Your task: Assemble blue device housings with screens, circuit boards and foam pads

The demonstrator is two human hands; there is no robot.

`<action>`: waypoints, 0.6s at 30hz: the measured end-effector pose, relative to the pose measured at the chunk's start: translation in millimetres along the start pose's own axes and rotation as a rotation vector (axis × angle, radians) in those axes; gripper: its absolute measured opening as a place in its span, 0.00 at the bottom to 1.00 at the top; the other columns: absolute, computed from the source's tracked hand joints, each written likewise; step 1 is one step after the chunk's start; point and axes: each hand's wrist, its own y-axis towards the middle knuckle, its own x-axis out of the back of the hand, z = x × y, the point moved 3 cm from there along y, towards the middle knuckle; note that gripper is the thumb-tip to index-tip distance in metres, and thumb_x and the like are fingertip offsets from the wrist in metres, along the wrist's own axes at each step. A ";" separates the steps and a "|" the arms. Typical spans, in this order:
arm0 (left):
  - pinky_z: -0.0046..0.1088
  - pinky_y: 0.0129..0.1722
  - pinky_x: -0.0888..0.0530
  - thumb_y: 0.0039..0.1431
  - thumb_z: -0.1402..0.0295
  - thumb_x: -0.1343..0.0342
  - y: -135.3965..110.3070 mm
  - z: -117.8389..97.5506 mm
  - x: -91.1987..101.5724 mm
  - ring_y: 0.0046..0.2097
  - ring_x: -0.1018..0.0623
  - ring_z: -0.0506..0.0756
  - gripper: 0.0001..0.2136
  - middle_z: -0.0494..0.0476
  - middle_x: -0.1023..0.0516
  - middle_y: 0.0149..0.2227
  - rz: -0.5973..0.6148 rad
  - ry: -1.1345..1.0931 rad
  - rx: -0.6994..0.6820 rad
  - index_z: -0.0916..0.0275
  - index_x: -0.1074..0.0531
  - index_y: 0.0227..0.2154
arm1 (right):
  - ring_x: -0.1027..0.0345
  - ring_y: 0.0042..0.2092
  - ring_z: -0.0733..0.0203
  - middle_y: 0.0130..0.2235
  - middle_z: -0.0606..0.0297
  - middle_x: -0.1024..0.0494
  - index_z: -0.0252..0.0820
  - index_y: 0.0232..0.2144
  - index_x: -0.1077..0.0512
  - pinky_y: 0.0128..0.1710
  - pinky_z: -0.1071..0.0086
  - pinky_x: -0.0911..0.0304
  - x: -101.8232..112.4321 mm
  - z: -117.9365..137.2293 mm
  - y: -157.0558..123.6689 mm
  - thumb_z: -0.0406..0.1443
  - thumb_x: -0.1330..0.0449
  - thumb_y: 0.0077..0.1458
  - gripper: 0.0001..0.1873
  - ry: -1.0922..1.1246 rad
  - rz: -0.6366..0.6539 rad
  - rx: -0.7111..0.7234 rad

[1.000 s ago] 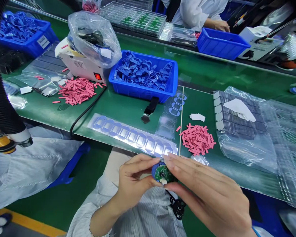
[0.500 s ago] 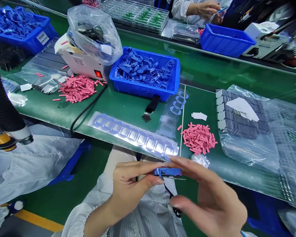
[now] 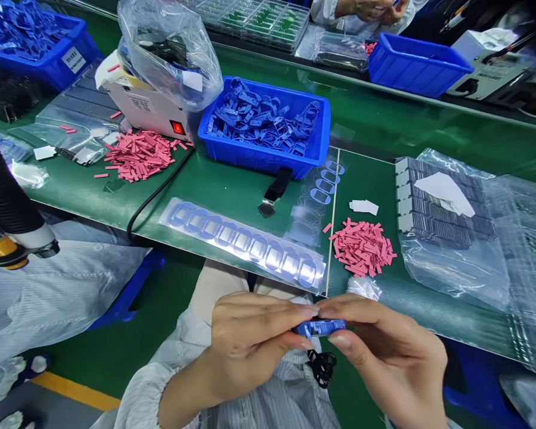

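Note:
A small blue plastic part (image 3: pixel 321 326) is pinched edge-on between both hands, low over my lap. My left hand (image 3: pixel 245 339) grips its left end with thumb and fingers closed. My right hand (image 3: pixel 384 351) pinches its right end. A black coiled piece (image 3: pixel 321 364) hangs just beneath the part. Ahead on the green bench lie a clear strip of blue-edged oval films (image 3: pixel 245 243) and a pile of pink strips (image 3: pixel 361 247).
A blue bin of blue parts (image 3: pixel 268 128) stands mid-bench, a white machine (image 3: pixel 147 107) with a plastic bag to its left, a second pink pile (image 3: pixel 136 155). Bagged grey trays (image 3: pixel 446 208) lie at the right. A black hose (image 3: pixel 4 196) hangs left. Another person's hands (image 3: pixel 375 9) work at the far side.
The part turned from face-up, showing its green circuit board, to edge-on. My right hand went from spread fingers to a pinch on the part's right end.

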 end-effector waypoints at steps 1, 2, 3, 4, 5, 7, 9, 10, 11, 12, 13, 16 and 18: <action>0.27 0.32 0.19 0.52 0.73 0.37 0.0 0.4 -0.6 0.32 0.16 0.56 0.16 0.55 0.15 0.33 -0.002 -0.018 0.024 0.54 0.24 0.45 | 0.24 0.30 0.62 0.28 0.64 0.19 0.44 0.32 0.24 0.29 0.74 0.25 -0.4 -0.4 0.3 0.36 0.37 0.54 0.03 0.002 -0.004 -0.003; 0.26 0.31 0.20 0.52 0.72 0.37 -0.4 1.4 -1.0 0.31 0.16 0.56 0.15 0.55 0.15 0.32 -0.004 -0.046 0.064 0.55 0.23 0.44 | 0.24 0.28 0.63 0.27 0.65 0.19 0.44 0.31 0.24 0.27 0.75 0.26 -0.7 -1.4 1.1 0.37 0.38 0.54 0.04 0.009 0.003 -0.018; 0.25 0.30 0.20 0.53 0.72 0.38 -1.1 2.8 -1.3 0.30 0.17 0.55 0.14 0.56 0.15 0.31 -0.011 -0.080 0.115 0.55 0.22 0.43 | 0.25 0.26 0.64 0.26 0.66 0.20 0.44 0.30 0.24 0.25 0.76 0.27 -0.9 -2.8 2.1 0.38 0.38 0.55 0.05 0.016 0.016 -0.040; 0.25 0.30 0.20 0.53 0.71 0.38 -1.8 4.1 -1.4 0.30 0.17 0.55 0.13 0.56 0.15 0.30 -0.017 -0.112 0.165 0.56 0.22 0.43 | 0.25 0.24 0.65 0.25 0.67 0.20 0.44 0.30 0.24 0.23 0.77 0.28 -0.7 -4.2 3.2 0.39 0.38 0.54 0.05 0.016 0.027 -0.062; 0.25 0.30 0.20 0.54 0.71 0.38 -2.5 5.0 -1.3 0.29 0.17 0.54 0.12 0.55 0.15 0.29 -0.023 -0.132 0.204 0.56 0.21 0.42 | 0.26 0.23 0.65 0.24 0.67 0.20 0.44 0.29 0.24 0.21 0.78 0.29 -0.1 -5.4 4.2 0.40 0.37 0.54 0.06 0.008 0.030 -0.074; 0.26 0.29 0.20 0.54 0.71 0.39 -3.0 6.2 -0.3 0.29 0.17 0.54 0.11 0.55 0.15 0.29 -0.036 -0.109 0.253 0.56 0.21 0.41 | 0.26 0.22 0.65 0.24 0.66 0.20 0.44 0.29 0.24 0.21 0.78 0.28 1.7 -6.8 5.0 0.41 0.37 0.53 0.08 -0.033 0.018 -0.057; 0.25 0.27 0.21 0.54 0.71 0.39 -2.4 6.9 1.0 0.28 0.18 0.54 0.10 0.55 0.15 0.28 -0.051 -0.036 0.270 0.57 0.20 0.39 | 0.25 0.24 0.63 0.26 0.65 0.19 0.44 0.31 0.23 0.23 0.77 0.27 2.7 -7.6 3.6 0.41 0.35 0.51 0.07 -0.090 0.011 -0.019; 0.24 0.26 0.22 0.54 0.71 0.39 -1.9 7.1 1.3 0.27 0.18 0.54 0.09 0.55 0.15 0.27 -0.055 -0.007 0.263 0.57 0.19 0.38 | 0.25 0.25 0.63 0.27 0.65 0.18 0.44 0.32 0.23 0.24 0.77 0.27 2.8 -8.3 2.3 0.40 0.35 0.51 0.07 -0.109 0.012 -0.005; 0.24 0.25 0.22 0.54 0.71 0.40 -1.4 7.1 1.2 0.27 0.18 0.54 0.08 0.55 0.16 0.27 -0.056 0.013 0.248 0.58 0.19 0.37 | 0.24 0.25 0.64 0.28 0.66 0.18 0.45 0.33 0.23 0.24 0.77 0.27 2.6 -9.1 0.8 0.38 0.34 0.50 0.06 -0.121 0.013 0.006; 0.24 0.25 0.22 0.55 0.70 0.40 -1.1 7.1 0.9 0.26 0.18 0.54 0.08 0.56 0.16 0.27 -0.054 0.026 0.228 0.59 0.19 0.37 | 0.24 0.26 0.64 0.29 0.66 0.18 0.45 0.34 0.23 0.25 0.77 0.27 2.5 -10.2 -0.5 0.36 0.35 0.50 0.06 -0.126 0.011 0.010; 0.24 0.25 0.22 0.55 0.71 0.40 -1.0 7.2 0.5 0.26 0.19 0.54 0.08 0.56 0.16 0.27 -0.053 0.040 0.212 0.60 0.19 0.37 | 0.24 0.26 0.63 0.29 0.66 0.18 0.45 0.34 0.23 0.26 0.77 0.27 2.4 -11.5 -1.4 0.33 0.35 0.50 0.06 -0.122 0.004 0.008; 0.24 0.26 0.22 0.55 0.71 0.40 -2.6 9.8 1.3 0.26 0.18 0.54 0.08 0.54 0.15 0.28 -0.053 0.083 0.239 0.58 0.19 0.36 | 0.23 0.27 0.63 0.28 0.66 0.18 0.44 0.32 0.23 0.27 0.76 0.27 1.5 -17.3 -0.5 0.31 0.35 0.50 0.05 -0.045 0.011 -0.054; 0.25 0.29 0.21 0.54 0.68 0.39 -4.0 13.1 3.3 0.29 0.17 0.55 0.09 0.54 0.15 0.31 -0.025 0.059 0.286 0.57 0.20 0.39 | 0.23 0.27 0.64 0.28 0.67 0.18 0.44 0.32 0.23 0.27 0.78 0.27 0.4 -22.6 1.9 0.32 0.36 0.51 0.04 0.067 0.045 -0.143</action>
